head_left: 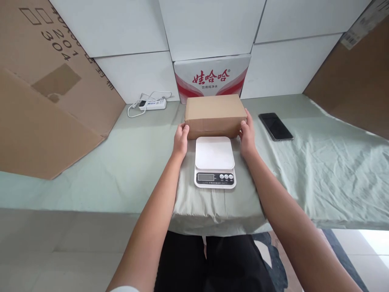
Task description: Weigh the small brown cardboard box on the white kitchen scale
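A closed brown cardboard box (pixel 215 115) sits on the green cloth just behind a white kitchen scale (pixel 214 156). My left hand (pixel 181 140) grips the box's left end, thumb on the near face and the other fingers hidden behind its edge. On the right end, my right hand (pixel 247 136) holds the box the same way. The scale lies between my forearms with its platform bare. Its display looks blank, and its round buttons face me.
A black phone (pixel 276 126) lies to the right. Back left is a white power strip (pixel 152 104) with a cable. Behind the box stands a red-and-white carton (pixel 212 73) against white panels. Large cardboard sheets (pixel 54 97) flank the cloth-covered table (pixel 146 162).
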A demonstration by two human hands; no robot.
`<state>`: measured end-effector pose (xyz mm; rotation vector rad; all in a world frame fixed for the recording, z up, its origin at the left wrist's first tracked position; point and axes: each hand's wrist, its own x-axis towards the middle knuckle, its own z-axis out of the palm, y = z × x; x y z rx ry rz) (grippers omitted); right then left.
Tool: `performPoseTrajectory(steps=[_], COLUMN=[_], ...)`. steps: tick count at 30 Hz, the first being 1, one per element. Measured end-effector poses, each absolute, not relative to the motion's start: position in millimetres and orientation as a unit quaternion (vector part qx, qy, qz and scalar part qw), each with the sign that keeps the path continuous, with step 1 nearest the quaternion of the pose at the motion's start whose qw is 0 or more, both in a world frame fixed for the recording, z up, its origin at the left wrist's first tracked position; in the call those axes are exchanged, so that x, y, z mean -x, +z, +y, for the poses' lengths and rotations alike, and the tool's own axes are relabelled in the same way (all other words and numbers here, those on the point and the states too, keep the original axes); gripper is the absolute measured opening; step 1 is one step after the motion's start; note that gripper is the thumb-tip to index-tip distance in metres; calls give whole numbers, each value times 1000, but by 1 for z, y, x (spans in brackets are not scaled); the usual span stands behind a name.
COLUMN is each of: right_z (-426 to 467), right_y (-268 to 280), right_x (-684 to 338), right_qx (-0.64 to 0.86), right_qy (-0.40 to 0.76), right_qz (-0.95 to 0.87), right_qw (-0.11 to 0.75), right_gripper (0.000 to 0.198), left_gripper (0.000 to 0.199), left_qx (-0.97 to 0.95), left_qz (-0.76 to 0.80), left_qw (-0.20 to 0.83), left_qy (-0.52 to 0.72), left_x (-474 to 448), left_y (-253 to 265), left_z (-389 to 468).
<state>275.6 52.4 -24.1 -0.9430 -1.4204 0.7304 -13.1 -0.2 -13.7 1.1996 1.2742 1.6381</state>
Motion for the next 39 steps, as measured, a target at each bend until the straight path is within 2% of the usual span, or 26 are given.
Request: performPoseTrajectory(steps=[4,14,23,29,39], right_z=[45,42,44,40,44], right_y=[-15,-16,-19,-12,-20], right_x=[-271,-271,-270,-268,-272], right_qx=[411,416,421,427,417], right_qy=[368,352,358,366,357], right_qz=[-574,-577,-560,-549,-567], right_qw=[605,608,618,618,614], right_gripper=[84,88,87,79,77], left_gripper=[84,81,75,81,84], left_qx=[-458,-452,-455,-446,-445], left_qz=[505,490,487,488,479], left_qw=[359,356,348,364,369], left_qy=[638,654,659,656,660], left_x=[14,16,19,17,16], left_y=[-16,-19,-24,-20,-19], left_z=[2,4,9,6,5])
